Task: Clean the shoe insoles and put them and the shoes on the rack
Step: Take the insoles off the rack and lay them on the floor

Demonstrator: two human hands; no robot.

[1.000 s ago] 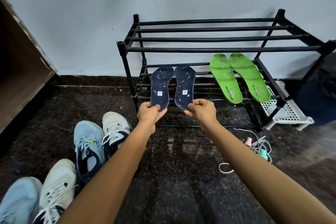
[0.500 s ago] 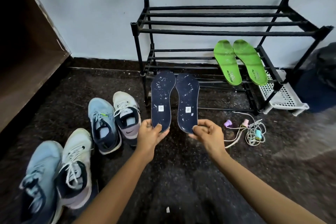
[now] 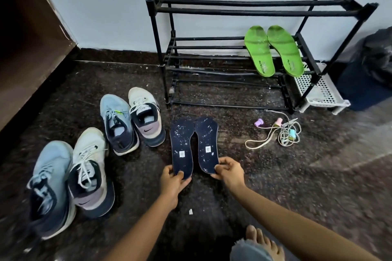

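Floor (image 3: 275, 176), rack (image 3: 254, 11): four shoes (image 3: 118, 125), four insoles (image 3: 182, 148).

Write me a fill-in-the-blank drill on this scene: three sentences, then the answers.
The green insoles lie on the rack's ____ shelf.
The left hand and right hand hold the dark blue insoles by their ____ ends.
On the floor left of the rack stand ____ shoes.
Missing words: middle; heel; four.

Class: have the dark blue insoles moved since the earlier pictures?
Yes: the dark blue insoles have drawn back, clear of the rack they overlapped before.
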